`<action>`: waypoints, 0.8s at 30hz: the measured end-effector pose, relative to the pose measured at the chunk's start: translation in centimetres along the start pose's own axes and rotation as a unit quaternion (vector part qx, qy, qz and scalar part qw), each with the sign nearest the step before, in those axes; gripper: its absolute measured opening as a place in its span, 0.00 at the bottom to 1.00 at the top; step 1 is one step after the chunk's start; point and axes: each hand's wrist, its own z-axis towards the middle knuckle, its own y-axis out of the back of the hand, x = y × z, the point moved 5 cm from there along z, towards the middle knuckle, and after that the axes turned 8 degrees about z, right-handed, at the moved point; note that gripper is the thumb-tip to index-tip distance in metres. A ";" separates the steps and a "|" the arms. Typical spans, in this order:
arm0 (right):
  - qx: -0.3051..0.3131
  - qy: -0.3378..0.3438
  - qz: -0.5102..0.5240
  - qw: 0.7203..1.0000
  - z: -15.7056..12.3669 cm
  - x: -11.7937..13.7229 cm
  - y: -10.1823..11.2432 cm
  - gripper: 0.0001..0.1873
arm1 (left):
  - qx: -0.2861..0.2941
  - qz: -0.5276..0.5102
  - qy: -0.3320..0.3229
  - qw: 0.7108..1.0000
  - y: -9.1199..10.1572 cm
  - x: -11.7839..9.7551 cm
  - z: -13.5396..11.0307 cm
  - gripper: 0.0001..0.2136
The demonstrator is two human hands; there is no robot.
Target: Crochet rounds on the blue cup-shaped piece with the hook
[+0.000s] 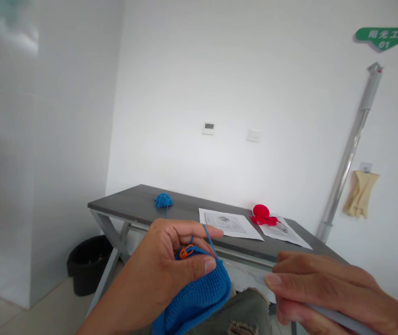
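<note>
My left hand point(171, 265) pinches the upper edge of a blue crocheted piece point(199, 298) between thumb and fingers. A strand of blue yarn point(208, 237) runs over its raised index finger down to the edge. Near that thumb, an orange stitch marker point(186, 251) is clipped on the piece. My right hand point(317, 284) is closed around a grey-handled crochet hook point(338, 318). The hook's thin shaft points left toward the edge of the piece; whether its tip sits in a stitch I cannot tell.
On the dark table point(185, 197) lie a blue yarn heap point(163, 200), a printed sheet point(230, 225), and a red yarn ball point(262, 211) on another sheet point(289, 232). A black bin point(83, 274) stands at left. Gloves point(361, 193) hang on the wall beside a metal pole point(350, 149).
</note>
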 end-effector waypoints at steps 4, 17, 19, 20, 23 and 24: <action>-0.054 -0.018 -0.014 0.998 -0.2 -0.2 0.2 0.06 | 0.020 -0.020 0.008 1.000 -0.2 0.1 -0.1 0.22; -0.142 -0.284 0.468 0.825 -2.8 -4.7 -3.4 0.09 | 0.010 -0.084 0.009 0.996 -0.3 -0.2 0.2 0.20; -0.174 -0.329 0.509 0.776 -3.0 -5.4 -4.4 0.10 | -0.006 -0.090 0.007 0.996 -0.3 -0.1 0.3 0.20; -0.190 -0.337 0.521 0.761 -3.1 -5.5 -4.9 0.10 | -0.014 -0.088 0.007 0.996 -0.3 0.0 0.4 0.19; -0.227 -0.319 0.548 0.739 -2.7 -5.8 -6.3 0.09 | -0.055 -0.079 0.002 0.995 -0.4 0.3 0.8 0.19; -0.239 -0.318 0.551 0.734 -2.7 -5.9 -6.9 0.09 | -0.075 -0.078 -0.002 0.994 -0.4 0.5 1.0 0.18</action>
